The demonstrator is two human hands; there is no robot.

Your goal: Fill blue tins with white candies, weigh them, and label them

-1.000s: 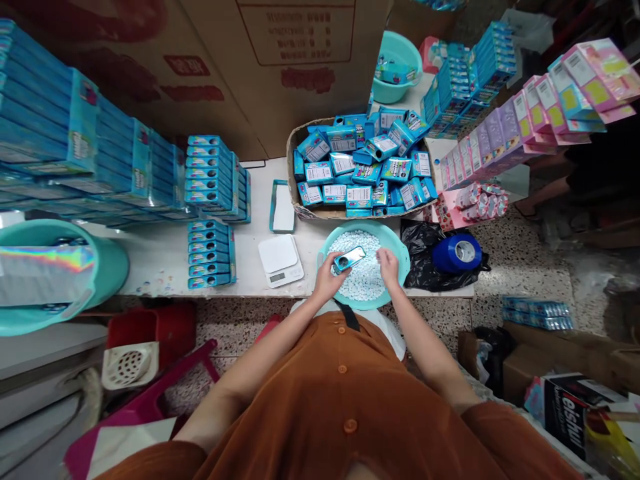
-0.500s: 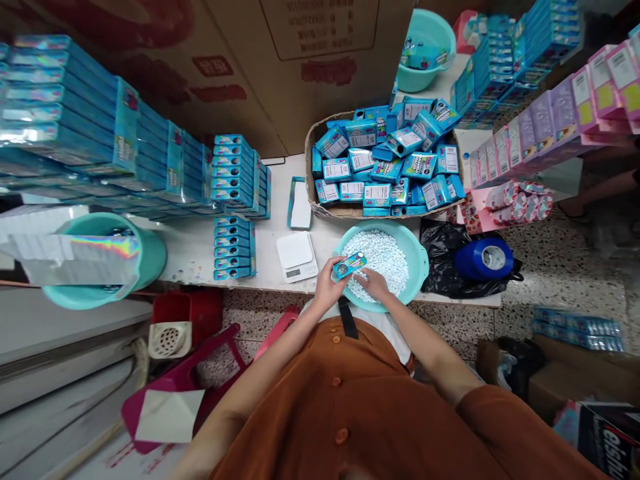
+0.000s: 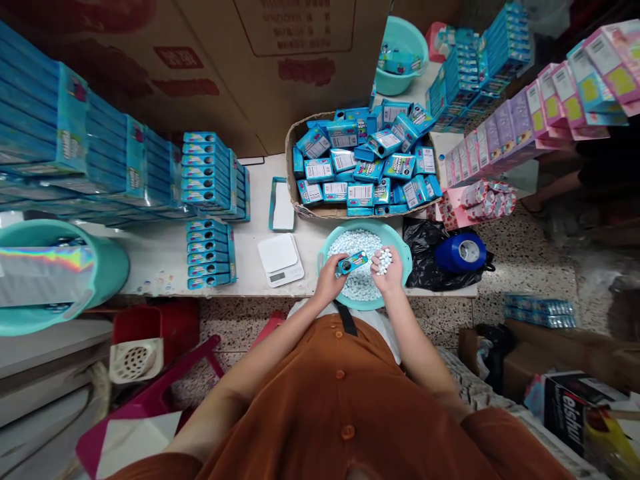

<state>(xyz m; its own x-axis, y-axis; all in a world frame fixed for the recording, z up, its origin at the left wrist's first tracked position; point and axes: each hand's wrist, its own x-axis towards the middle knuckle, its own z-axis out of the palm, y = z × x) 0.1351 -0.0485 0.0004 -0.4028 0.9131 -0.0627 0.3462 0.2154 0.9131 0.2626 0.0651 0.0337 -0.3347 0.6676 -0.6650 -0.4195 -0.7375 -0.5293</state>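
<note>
My left hand (image 3: pixel 329 279) grips a small blue candy box (image 3: pixel 353 261) by its left end, over a turquoise basin (image 3: pixel 406 257). A dark round hole shows at that end of the box. Small white candies (image 3: pixel 356 288) fill the basin. Above its right side, my right hand (image 3: pixel 389 272) is turned palm up and cupped around a handful of white candies (image 3: pixel 383 261). The heap in the palm lies just right of the box, apart from it.
Behind the basin stands a carton (image 3: pixel 330 212) of blue boxes. To the left are a white scale (image 3: pixel 281 260), an open blue tray (image 3: pixel 283 207) and stacked blue boxes (image 3: pixel 207 250). A black bag (image 3: pixel 423 257) with a blue roll (image 3: pixel 460 252) lies right.
My right hand has risen out of the candies and turned palm up, now holding a handful. The box stays in my left hand. The view has shifted slightly.
</note>
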